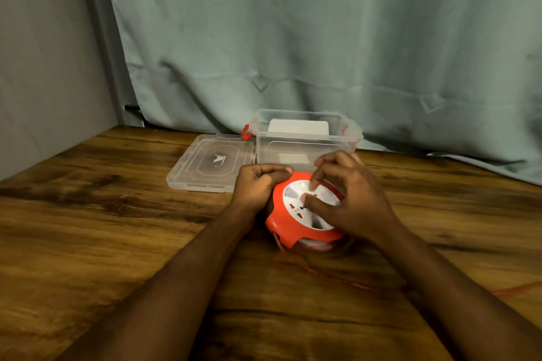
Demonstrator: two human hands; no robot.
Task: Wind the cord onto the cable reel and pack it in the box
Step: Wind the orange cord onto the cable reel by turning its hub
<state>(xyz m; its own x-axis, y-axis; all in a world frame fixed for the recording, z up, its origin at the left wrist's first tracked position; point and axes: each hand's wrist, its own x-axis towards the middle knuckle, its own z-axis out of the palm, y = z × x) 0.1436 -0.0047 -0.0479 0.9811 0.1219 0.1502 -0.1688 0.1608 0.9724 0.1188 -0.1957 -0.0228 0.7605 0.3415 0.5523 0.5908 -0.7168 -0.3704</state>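
An orange cable reel [278,221] with a white socket face lies flat on the wooden table [102,228], just in front of a clear plastic box [305,141]. My left hand [258,184] grips the reel's orange rim on its left side. My right hand [349,199] sits over the white centre, its thumb and fingertips pinching the winding knob there. A thin orange cord [337,280] leaves the reel's front edge and trails to the right across the table, passing under my right forearm.
The box stands open, with orange latches and a white card inside. Its clear lid [205,167] lies flat to the left of it. A grey-green curtain [322,38] hangs behind the table, and a wall closes the left side.
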